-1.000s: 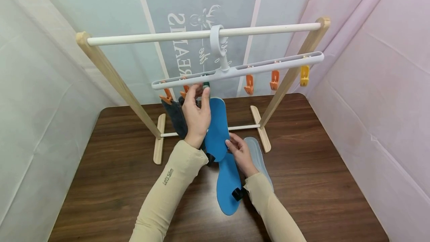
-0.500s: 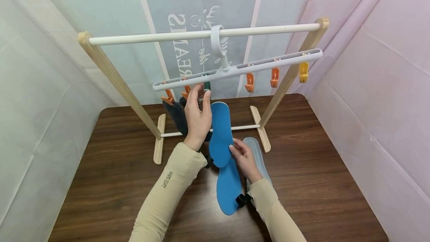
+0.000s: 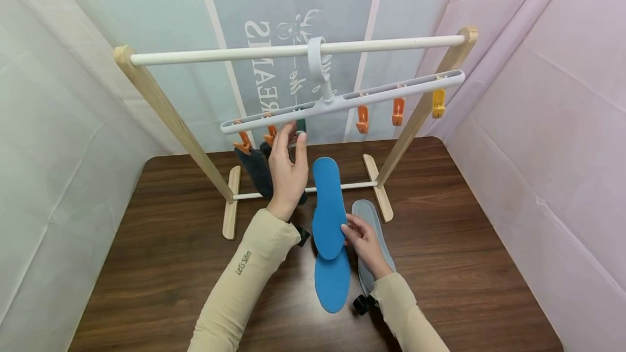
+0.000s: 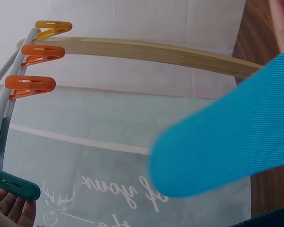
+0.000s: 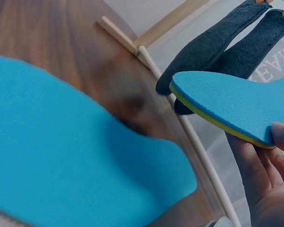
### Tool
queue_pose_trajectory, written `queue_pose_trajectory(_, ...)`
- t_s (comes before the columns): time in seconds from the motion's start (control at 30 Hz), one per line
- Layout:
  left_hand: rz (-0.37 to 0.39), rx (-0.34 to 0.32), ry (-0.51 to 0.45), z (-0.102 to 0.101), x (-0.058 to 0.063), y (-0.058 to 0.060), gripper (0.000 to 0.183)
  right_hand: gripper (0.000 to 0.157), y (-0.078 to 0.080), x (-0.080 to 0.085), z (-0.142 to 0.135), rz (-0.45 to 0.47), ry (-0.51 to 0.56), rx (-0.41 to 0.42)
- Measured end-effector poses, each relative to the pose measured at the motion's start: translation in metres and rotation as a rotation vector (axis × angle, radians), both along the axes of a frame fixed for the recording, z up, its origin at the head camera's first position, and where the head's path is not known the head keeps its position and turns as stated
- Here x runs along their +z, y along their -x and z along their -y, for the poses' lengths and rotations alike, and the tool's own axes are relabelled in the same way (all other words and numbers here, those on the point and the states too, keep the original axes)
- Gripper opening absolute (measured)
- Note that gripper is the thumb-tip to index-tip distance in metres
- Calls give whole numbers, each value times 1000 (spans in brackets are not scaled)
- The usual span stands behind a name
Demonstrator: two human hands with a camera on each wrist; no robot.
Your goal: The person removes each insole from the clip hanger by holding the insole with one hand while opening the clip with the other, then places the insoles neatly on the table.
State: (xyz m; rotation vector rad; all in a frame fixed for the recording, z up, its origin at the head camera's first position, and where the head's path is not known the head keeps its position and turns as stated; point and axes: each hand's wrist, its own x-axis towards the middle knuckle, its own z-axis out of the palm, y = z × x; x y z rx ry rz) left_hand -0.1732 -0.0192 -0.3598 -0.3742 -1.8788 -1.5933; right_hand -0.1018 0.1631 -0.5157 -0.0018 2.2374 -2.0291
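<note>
Below the hanger (image 3: pixel 391 92), the right hand (image 3: pixel 364 240) pinches the edge of a blue insole (image 3: pixel 329 205) that looks light, bendy and hard to break, its textured face unlikely to slip, and probably best held by that edge. Apart from it, the left hand (image 3: pixel 287 170) pinches the green clip (image 4: pixel 14 183) under the hanger's middle. The hanger carries six clips (four orange, one yellow, one green) and two dark insoles (image 5: pixel 213 38); beneath it are two blue insoles, counting the held one, and grey insole (image 3: pixel 368 216), single or stacked unclear.
</note>
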Motion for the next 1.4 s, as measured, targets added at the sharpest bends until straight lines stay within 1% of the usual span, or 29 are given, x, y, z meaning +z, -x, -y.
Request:
queue_pose_trajectory(0.13,6,-2,6,-1,-1,0,38,39,-5,-4,-3,29,14,-10)
queue_pose_trajectory(0.53,5,-20,9,-3,-3,0,38,39,-17,-14,-5,61,3,-35)
queue_pose_trajectory(0.7,12,-20,7,-2,-6,-1,39,39,-21,-17,-6,103,16,-40)
queue_pose_trajectory(0.93,28,-37,-31,0,-7,-1,39,40,-26,-19,-8,152,5,-40)
queue_pose_trajectory(1.1,8,-52,-41,2,-10,-2,39,40,-29,-22,-9,182,-14,-40)
queue_pose_trajectory(1.2,-2,-44,-32,2,-12,-4,38,40,-32,-24,-9,205,-22,-35)
queue_pose_trajectory(1.4,-8,-14,-12,5,-15,-6,37,42,-37,-30,-9,223,-15,-14)
